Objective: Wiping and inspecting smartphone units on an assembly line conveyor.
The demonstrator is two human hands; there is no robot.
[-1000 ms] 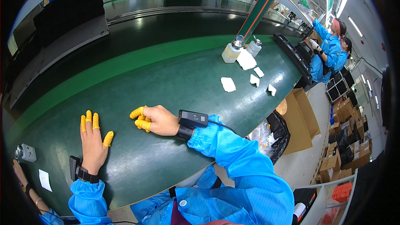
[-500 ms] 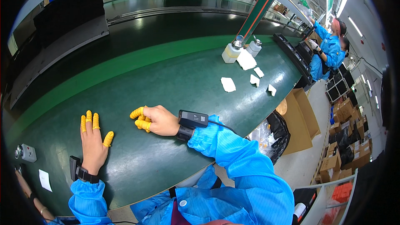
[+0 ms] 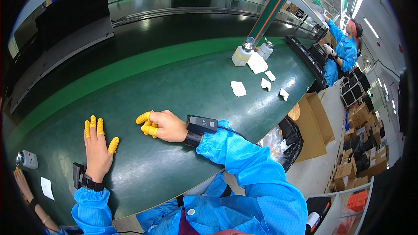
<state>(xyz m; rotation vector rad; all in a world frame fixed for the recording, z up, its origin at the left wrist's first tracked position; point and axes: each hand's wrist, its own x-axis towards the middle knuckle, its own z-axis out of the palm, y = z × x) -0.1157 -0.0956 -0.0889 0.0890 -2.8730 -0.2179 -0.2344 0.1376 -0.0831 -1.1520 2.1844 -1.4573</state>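
My left hand [image 3: 98,152] lies flat on the green tabletop [image 3: 187,91], fingers and thumb spread, holding nothing. My right hand [image 3: 163,125] rests on the same surface to its right. Its fingers are loosely bent, a gap shows between thumb and index finger, and nothing is seen in it. Yellow finger cots [image 3: 93,126] cover several fingertips on both hands. Each wrist wears a black strap; a black box-shaped device [image 3: 202,124] sits on the right one.
White bottles [image 3: 241,55] with metal tops stand at the far right beside several white cloth pieces [image 3: 238,88]. At left are another small bottle [image 3: 29,159], a paper slip [image 3: 47,188] and another person's hand [image 3: 21,182]. A bin bag [image 3: 291,141] and carton [image 3: 314,126] adjoin the right edge.
My hands have stayed in place. The other person's hand at the lower left has come up beside the small bottle. The people in blue at the far right have shifted slightly.
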